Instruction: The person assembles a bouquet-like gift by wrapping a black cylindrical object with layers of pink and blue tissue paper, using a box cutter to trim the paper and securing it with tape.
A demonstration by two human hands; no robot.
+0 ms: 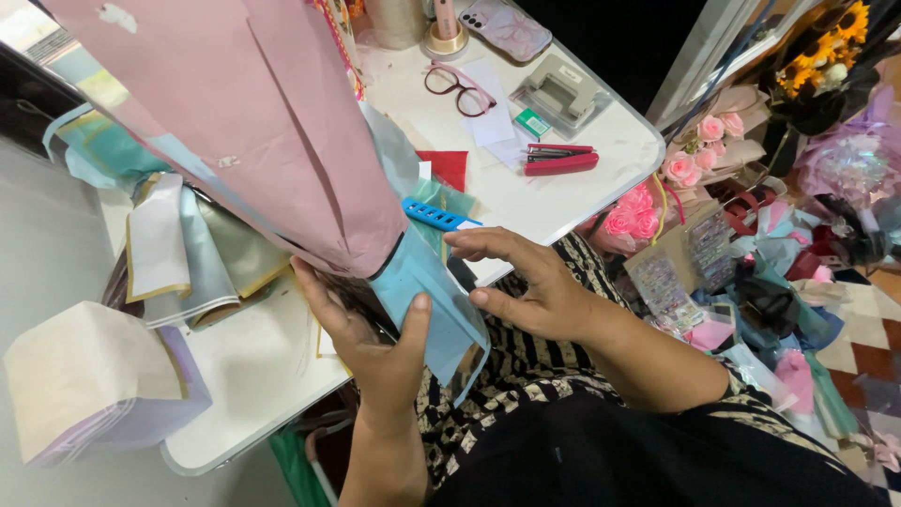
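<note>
Left hand [371, 343] grasps the narrow lower end of a bouquet wrap [263, 131] of pink and blue paper, held tilted above the white bench [526, 202]. Right hand [526, 286], fingers spread and released, touches the blue paper. A red stapler [560, 159] lies farther along the bench.

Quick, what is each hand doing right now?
Left hand: closed around the neck of the pink and blue paper bouquet wrap, thumb on the blue paper.
Right hand: open, fingers spread, touching the blue paper's edge, gripping nothing.
</note>
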